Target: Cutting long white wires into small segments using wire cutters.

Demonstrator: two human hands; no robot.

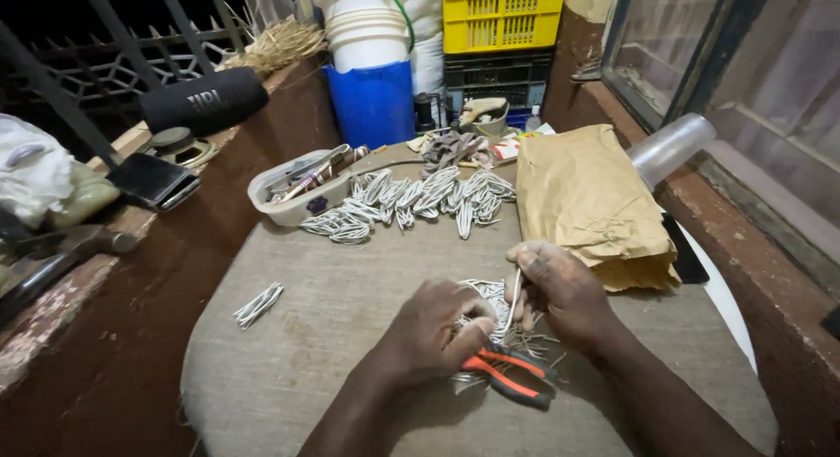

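Left hand (433, 330) clenched on red-handled pliers (512, 374), right hand (560, 291) pinching one white wire piece (514, 298); best kept short-gripped, jaws square, over loose wire pile (490, 304).

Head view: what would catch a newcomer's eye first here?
The two hands at lower centre: the left hand grips red-and-black pliers, the right hand pinches a grey wire piece. Beyond them, folded wire bundles spread across the cloth-covered table, beside a crumpled brown paper bag.

Warm overhead light, dark background, wide-angle edge distortion, slight blur
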